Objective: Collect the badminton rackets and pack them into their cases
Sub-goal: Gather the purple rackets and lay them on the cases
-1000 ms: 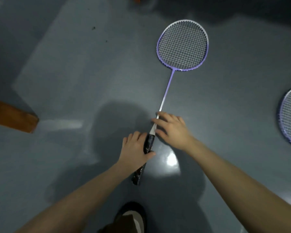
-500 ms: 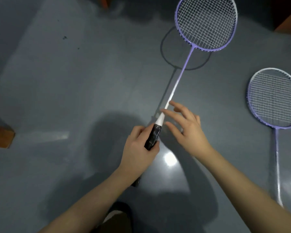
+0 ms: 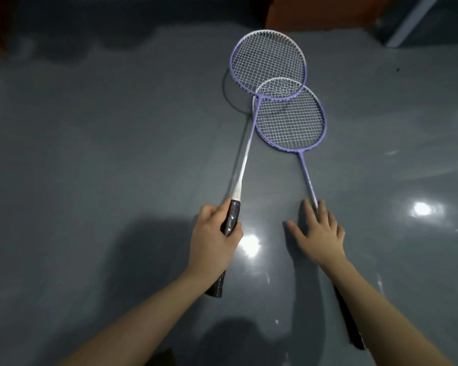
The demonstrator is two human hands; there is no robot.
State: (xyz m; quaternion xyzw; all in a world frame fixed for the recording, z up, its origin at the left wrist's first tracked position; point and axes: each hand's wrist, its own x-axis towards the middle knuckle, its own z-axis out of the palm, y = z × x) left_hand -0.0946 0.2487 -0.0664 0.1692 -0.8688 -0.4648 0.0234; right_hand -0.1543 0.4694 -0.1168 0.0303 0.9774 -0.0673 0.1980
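Purple-framed and white-strung, two rackets are all you have to count: no case shows anywhere on the grey floor [image 3: 95, 159], only a brown wooden edge [image 3: 325, 11] at the far side that is too blurred to name. Your left hand [image 3: 214, 244] is wrapped tight around the black grip of the lifted racket [image 3: 268, 62], whose shaft runs far and to the right so that its head hangs over the far rim of the other head and throws a ring of shadow on the floor to the left. The second racket [image 3: 291, 117] lies flat, its head far, its thin shaft running near toward you and its dark handle passing under your right forearm at the near right. Your right hand [image 3: 318, 231] is spread, fingers splayed, palm down over that shaft where it nears the handle; whether the fingertips already touch it cannot be told. You are in the collecting step, I judge, with one racket secured and the second about to be taken, and packing not begun. Your next move calls for closing the right fingers round the shaft or sliding nearer onto the handle, then lifting without snagging the overlapping heads. Count: two rackets, two hands, no cases in sight.
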